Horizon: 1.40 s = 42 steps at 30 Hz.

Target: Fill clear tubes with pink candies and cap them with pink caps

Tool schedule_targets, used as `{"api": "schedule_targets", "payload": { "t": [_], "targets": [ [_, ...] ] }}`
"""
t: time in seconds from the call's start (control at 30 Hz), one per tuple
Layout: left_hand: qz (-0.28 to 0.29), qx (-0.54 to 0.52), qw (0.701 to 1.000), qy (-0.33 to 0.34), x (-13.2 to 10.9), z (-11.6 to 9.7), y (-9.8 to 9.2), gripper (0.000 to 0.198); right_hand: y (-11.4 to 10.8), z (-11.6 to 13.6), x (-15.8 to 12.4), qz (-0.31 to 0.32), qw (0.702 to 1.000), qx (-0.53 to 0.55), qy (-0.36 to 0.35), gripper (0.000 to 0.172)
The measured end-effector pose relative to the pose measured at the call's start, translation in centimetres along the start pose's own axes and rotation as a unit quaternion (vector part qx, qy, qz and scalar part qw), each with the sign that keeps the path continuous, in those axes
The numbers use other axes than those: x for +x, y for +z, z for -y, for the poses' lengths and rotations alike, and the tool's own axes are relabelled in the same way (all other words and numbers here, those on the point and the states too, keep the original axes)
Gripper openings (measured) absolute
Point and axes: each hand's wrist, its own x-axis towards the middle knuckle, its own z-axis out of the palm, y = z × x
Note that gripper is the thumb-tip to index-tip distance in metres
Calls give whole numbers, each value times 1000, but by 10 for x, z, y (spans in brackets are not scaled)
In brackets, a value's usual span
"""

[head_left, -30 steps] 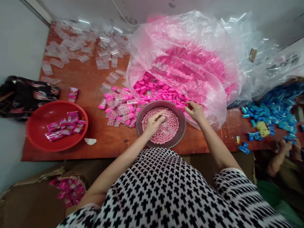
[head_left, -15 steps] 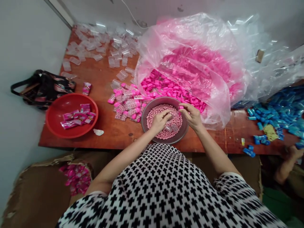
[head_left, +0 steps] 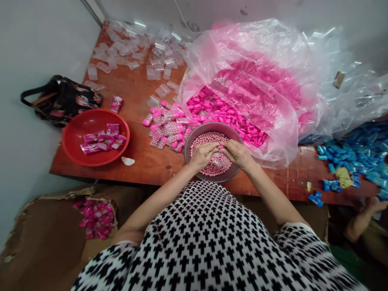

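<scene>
Over a dark bowl (head_left: 224, 176) of pink beads (head_left: 209, 138), my two hands meet fingertip to fingertip. My left hand (head_left: 201, 156) is closed on a small clear container, now mostly hidden by the fingers. Pinched in my right hand (head_left: 239, 153) is a pink cap (head_left: 222, 147), brought up against that container. Another clear container (head_left: 218, 161) lies on the beads below my hands. Bead-filled containers with pink caps (head_left: 166, 128) are heaped left of the bowl. Loose pink caps (head_left: 226, 113) spill from a large plastic bag (head_left: 266, 44) behind it.
At the left, a red bowl (head_left: 67, 139) holds several pink packets, near a black handbag (head_left: 77, 97). Clear containers (head_left: 130, 48) lie scattered at the back left. Blue pieces (head_left: 354, 149) cover the right side, where another person's hand (head_left: 374, 205) shows. An open carton (head_left: 39, 226) stands below.
My right hand has moved left with the pink cap and now meets my left hand at the container. The whole view has shifted slightly.
</scene>
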Motion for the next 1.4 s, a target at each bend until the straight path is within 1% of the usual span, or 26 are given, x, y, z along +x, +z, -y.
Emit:
{"api": "schedule_targets", "payload": {
  "t": [0.07,0.1,0.17,0.23,0.27,0.33,0.37,0.4,0.43,0.47,0.53,0.6,0.67,0.7,0.77,0.8,0.87,0.97,1.1,1.17,1.23,1.27,1.3,1.33,1.37,1.4],
  "targets": [
    [12,-6,1000,0,1,0,-2,25,0,0,3,9,1000,18,9,26],
    [13,-17,1000,-13,2,-1,-3,25,0,0,5,11,999,39,21,27],
    [6,-64,996,-65,4,-4,-3,25,-1,-1,12,9,992,108,64,27],
    [-15,-146,980,-136,6,-6,-4,29,-3,-3,18,-7,969,211,131,30],
    [-33,-196,965,-174,7,-7,-4,33,-4,-3,19,-21,947,274,169,34],
    [-69,-288,925,-240,9,-6,-5,43,-6,-4,19,-44,883,403,234,43],
    [-85,-319,907,-263,9,-5,-6,47,-6,-4,17,-48,850,459,256,46],
    [-97,-335,896,-275,9,-4,-7,49,-6,-4,14,-48,821,501,270,48],
    [-104,-336,894,-277,9,-2,-8,49,-5,-4,11,-47,799,529,282,49],
    [-108,-324,900,-270,9,-1,-9,47,-3,-3,9,-49,785,545,292,49],
    [-106,-271,926,-240,8,0,-12,42,1,-2,6,-64,767,557,312,43],
    [-86,-209,954,-196,7,-1,-14,34,5,0,8,-68,747,578,323,39],
    [-62,-161,974,-147,6,-4,-14,28,7,3,12,-25,719,614,326,40],
    [-56,-145,980,-128,5,-5,-14,26,7,4,15,11,700,633,330,40],
    [-58,-126,984,-108,3,-6,-13,25,8,8,19,72,658,663,349,37],
    [-62,-124,985,-107,2,-7,-13,25,10,10,21,84,639,674,362,35],
    [-70,-123,984,-106,-1,-6,-12,26,15,16,23,76,614,686,384,29],
    [-75,-113,985,-108,-6,-6,-12,26,27,26,23,23,599,688,408,21],
    [-83,-82,987,-112,-12,-3,-13,25,48,36,25,-38,574,691,437,18],
    [-73,-60,989,-118,-13,1,-15,24,57,38,27,-38,558,697,449,20],
    [-61,-46,988,-132,-13,6,-19,24,63,39,31,-9,549,702,453,26],
    [-58,-48,987,-140,-12,9,-22,25,64,37,34,13,550,703,450,30],
    [-60,-55,985,-149,-10,12,-28,26,63,35,36,35,558,703,441,34],
    [-69,-63,983,-158,-8,16,-34,28,61,30,38,50,572,699,427,39],
    [-86,-70,980,-167,-5,20,-43,29,58,24,38,54,594,689,412,44],
    [-108,-74,976,-173,-1,25,-53,30,55,16,37,46,624,670,400,48]
  ]
}}
